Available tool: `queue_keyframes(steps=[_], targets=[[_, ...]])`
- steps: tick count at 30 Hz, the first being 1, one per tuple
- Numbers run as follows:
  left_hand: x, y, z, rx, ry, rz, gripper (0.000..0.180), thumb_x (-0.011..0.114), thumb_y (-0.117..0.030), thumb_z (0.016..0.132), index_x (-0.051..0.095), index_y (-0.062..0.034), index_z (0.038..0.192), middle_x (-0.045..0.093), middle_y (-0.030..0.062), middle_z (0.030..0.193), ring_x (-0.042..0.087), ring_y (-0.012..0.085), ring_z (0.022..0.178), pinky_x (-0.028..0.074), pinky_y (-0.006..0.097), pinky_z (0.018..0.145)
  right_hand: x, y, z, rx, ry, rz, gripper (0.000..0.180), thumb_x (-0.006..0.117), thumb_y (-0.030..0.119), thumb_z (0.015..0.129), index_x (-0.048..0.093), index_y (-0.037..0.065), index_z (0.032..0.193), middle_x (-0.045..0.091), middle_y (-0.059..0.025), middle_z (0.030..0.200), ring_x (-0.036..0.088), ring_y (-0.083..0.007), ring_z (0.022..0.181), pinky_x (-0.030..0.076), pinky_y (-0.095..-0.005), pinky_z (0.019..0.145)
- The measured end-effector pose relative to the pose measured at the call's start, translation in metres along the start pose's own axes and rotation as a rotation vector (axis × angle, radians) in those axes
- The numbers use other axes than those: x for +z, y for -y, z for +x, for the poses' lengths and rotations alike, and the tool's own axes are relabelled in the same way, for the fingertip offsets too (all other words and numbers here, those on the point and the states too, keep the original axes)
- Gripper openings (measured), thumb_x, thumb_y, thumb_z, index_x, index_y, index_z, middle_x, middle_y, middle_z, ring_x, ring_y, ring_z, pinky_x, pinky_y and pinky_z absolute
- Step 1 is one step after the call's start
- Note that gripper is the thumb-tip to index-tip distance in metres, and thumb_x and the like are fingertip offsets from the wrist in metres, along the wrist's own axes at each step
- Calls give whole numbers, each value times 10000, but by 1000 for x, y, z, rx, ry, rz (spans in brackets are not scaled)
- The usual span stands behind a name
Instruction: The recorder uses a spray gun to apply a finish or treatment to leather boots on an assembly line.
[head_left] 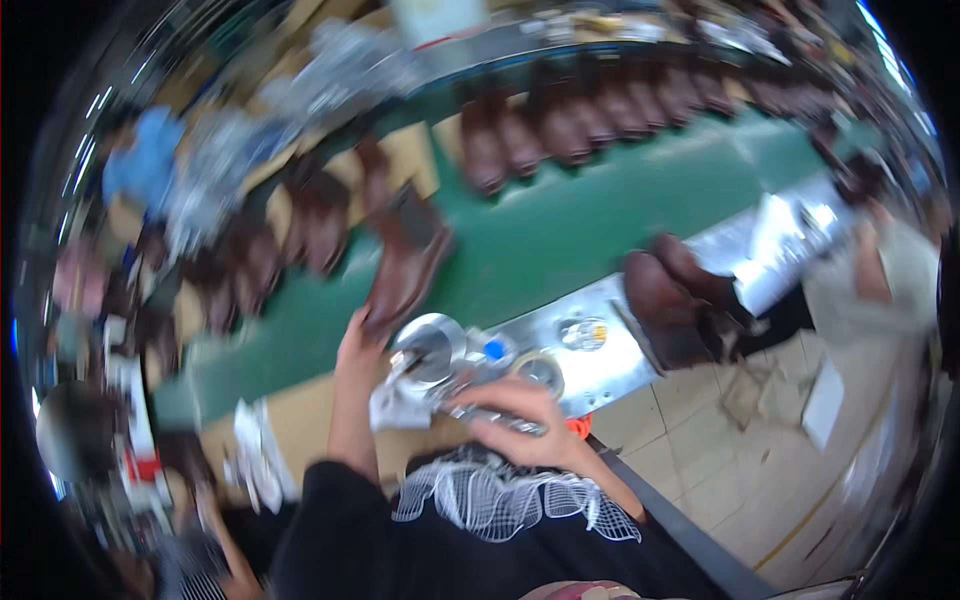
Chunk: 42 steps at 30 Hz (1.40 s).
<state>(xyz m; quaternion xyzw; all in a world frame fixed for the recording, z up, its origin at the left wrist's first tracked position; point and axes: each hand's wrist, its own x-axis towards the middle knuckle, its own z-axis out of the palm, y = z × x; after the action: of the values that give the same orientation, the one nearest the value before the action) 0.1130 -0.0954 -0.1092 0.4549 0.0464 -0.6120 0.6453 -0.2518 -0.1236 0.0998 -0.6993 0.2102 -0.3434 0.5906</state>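
Note:
My left hand (357,348) is closed around the toe end of a dark brown leather boot (408,255), which tilts up over the green work surface with its shaft pointing away from me. My right hand (522,408) grips a slim silver-coloured tool (502,420) in front of my body; blur hides its exact kind. Between the hands stands a round metal pot (447,340) with something dark inside. Beside it are a small container with a blue cap (495,349) and a ring that looks like a tape roll (541,373).
Several brown boots (485,150) line the far side of the green table (600,200). A metal plate (620,365) carries a small round dish (582,334) and a pair of boots (665,300) at the right. Co-workers sit at both sides; white cloth or paper (258,450) lies at the left.

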Motion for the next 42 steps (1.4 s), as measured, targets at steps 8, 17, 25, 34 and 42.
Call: queue_keyframes(steps=[8, 17, 25, 34, 42], targets=[[48, -20, 89, 208, 119, -139, 337, 712, -240, 887, 606, -88, 1168, 651, 92, 1222, 606, 246, 1153, 492, 433, 1018, 12, -9, 13, 151, 25, 71, 310, 611, 52, 830, 689, -19, 1122, 716, -131, 928, 676, -209, 890, 496, -316, 827], [125, -17, 303, 86, 222, -223, 441, 666, -230, 935, 546, -40, 1314, 603, 121, 1324, 579, 295, 1197, 451, 468, 1080, -15, -19, 13, 127, 28, 167, 254, 657, 83, 903, 693, 28, 1148, 720, -126, 1059, 682, -242, 981, 498, -362, 861], [114, 17, 283, 0, -72, 287, 945, 740, -640, 769, 442, -22, 1420, 581, 135, 1347, 635, 275, 1120, 502, 329, 946, -13, -24, -1, 7, -141, 186, 254, 651, 131, 922, 678, 1, 1139, 714, -137, 1028, 671, -259, 896, 486, -379, 770], [50, -51, 258, 224, -391, -281, 1072, 733, -665, 707, 338, 17, 1434, 529, 173, 1317, 604, 287, 1155, 488, 352, 1027, 0, -20, 2, 0, -76, 227, 260, 624, 147, 951, 658, -10, 1156, 705, -140, 1033, 658, -254, 906, 479, -369, 796], [59, -79, 258, 269, -221, -117, 762, 867, -477, 685, 571, -13, 1212, 631, 92, 1141, 653, 240, 989, 586, 307, 840, -5, -23, 2, 53, -49, 269, 261, 612, 146, 967, 656, 4, 1181, 705, -122, 1057, 658, -225, 941, 486, -347, 819]])
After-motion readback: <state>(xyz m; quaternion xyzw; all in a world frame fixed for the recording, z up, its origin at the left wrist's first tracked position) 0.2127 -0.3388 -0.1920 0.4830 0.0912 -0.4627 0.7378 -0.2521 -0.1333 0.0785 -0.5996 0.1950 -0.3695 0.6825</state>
